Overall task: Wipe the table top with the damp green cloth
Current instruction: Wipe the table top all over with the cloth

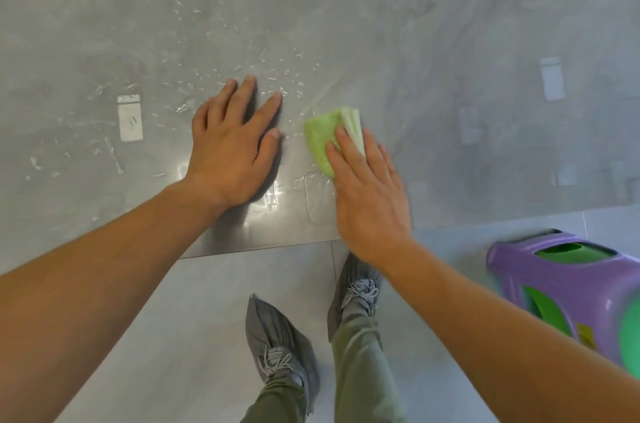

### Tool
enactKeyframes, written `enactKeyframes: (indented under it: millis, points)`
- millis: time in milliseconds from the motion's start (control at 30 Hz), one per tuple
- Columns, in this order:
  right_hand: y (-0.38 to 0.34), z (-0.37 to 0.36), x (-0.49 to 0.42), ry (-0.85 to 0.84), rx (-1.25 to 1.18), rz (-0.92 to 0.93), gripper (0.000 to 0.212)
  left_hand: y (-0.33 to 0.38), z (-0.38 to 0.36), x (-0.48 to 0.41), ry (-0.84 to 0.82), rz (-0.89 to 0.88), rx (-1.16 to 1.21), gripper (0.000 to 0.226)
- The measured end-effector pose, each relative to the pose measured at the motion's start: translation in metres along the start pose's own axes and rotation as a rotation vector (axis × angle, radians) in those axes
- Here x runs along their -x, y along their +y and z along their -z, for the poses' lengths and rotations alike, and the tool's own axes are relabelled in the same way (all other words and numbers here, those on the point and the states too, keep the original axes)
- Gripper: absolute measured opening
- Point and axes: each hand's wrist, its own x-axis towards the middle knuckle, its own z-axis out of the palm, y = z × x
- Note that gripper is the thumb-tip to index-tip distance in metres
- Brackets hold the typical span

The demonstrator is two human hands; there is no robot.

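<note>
A glossy grey table top (450,41) fills the upper part of the view. Water droplets and streaks (221,76) lie on its left and middle. A folded damp green cloth (322,136) lies flat near the front edge. My right hand (369,194) presses on the cloth's near right part with straight fingers. My left hand (232,148) rests flat on the table just left of the cloth, fingers spread, not touching it.
The table's front edge (256,249) runs just beyond my feet. A purple and green plastic stool (568,287) stands on the tiled floor at the lower right. My feet in grey shoe covers (277,343) stand on the floor below the edge.
</note>
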Motion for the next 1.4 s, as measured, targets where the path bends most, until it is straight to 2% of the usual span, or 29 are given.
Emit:
enactKeyframes:
  millis: [67,200,267,300,433,500,567,667,733,800,900,967,1000,1100,1167,1233,1333,1400]
  points:
    - [0.012,0.003,0.001,0.023,-0.013,-0.005,0.056,-0.004,0.001,-0.001,-0.018,-0.011,0.018,0.060]
    - [-0.004,0.006,0.002,0.072,-0.034,-0.375,0.063,-0.015,0.007,0.005,-0.021,-0.041,0.125,0.065]
    - [-0.035,-0.002,0.006,0.025,-0.026,-0.449,0.068,-0.021,0.010,0.012,-0.004,-0.005,0.101,0.064]
    - [-0.052,-0.007,0.007,-0.006,-0.018,-0.390,0.070,-0.024,0.010,0.016,-0.001,0.025,0.091,0.063]
    - [-0.089,-0.030,0.007,-0.091,0.001,0.071,0.070,-0.037,0.011,0.024,0.002,0.047,0.111,0.059]
    - [-0.071,-0.025,-0.014,-0.113,0.051,0.135,0.069,-0.042,0.013,0.022,0.037,0.052,0.135,0.056]
    - [-0.038,-0.011,-0.049,-0.051,0.103,0.031,0.069,-0.045,0.016,0.016,0.069,0.075,0.151,0.054]
    - [0.007,0.012,-0.094,0.016,0.033,-0.302,0.062,-0.049,0.016,0.011,0.028,0.083,0.105,0.057]
    - [0.001,0.010,-0.095,0.056,0.019,-0.355,0.059,-0.051,0.016,0.010,-0.004,0.079,0.053,0.059]
    - [-0.021,0.000,-0.069,0.034,0.055,-0.198,0.062,-0.049,0.016,0.011,-0.021,0.077,0.023,0.061]
    - [-0.028,-0.008,-0.029,-0.098,0.063,0.217,0.061,-0.046,0.017,0.011,-0.026,0.084,0.012,0.062]
    - [-0.003,0.001,-0.046,-0.127,0.083,0.280,0.062,-0.045,0.018,0.009,-0.019,0.085,0.010,0.061]
    - [0.009,0.006,-0.062,-0.115,0.086,0.200,0.062,-0.045,0.018,0.008,-0.016,0.083,0.005,0.059]
    - [0.034,0.021,-0.115,0.035,0.045,-0.196,0.055,-0.045,0.016,0.007,-0.009,0.076,-0.012,0.055]
    - [0.023,0.017,-0.128,0.099,0.038,-0.343,0.054,-0.045,0.014,0.006,-0.003,0.079,-0.018,0.052]
    - [0.005,0.008,-0.116,0.084,0.053,-0.246,0.056,-0.043,0.015,0.005,0.003,0.093,-0.007,0.051]
    - [0.003,0.004,-0.081,-0.066,0.065,0.198,0.058,-0.039,0.020,-0.001,0.022,0.119,0.006,0.050]
    - [0.029,0.016,-0.084,-0.134,0.063,0.343,0.057,-0.036,0.023,-0.007,0.032,0.121,0.013,0.050]
